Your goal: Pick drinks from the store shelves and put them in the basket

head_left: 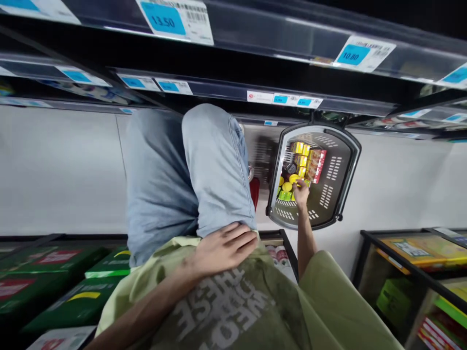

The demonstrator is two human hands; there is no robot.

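Note:
My left hand (226,247) lies flat across my lap, over the shirt hem and the jeans, with its fingers stretched out and nothing in it. Down in the grey shopping basket (352,160) to my right, my right hand (301,193) has its fingers bent at a round yellow lid (293,179); the grip is small and partly hidden. Another yellow lid (287,186) is beside it. Around them in the basket are small yellow boxes (299,160), a red-edged pack (316,166), a dark round lid (291,168) and green packs (285,196).
Dark shelves with price tags (175,19) run across in front of my knees. Green boxes (54,282) are stacked behind me at left. A rack with orange packs (419,250) stands at right. Pale floor (58,170) lies between the shelving.

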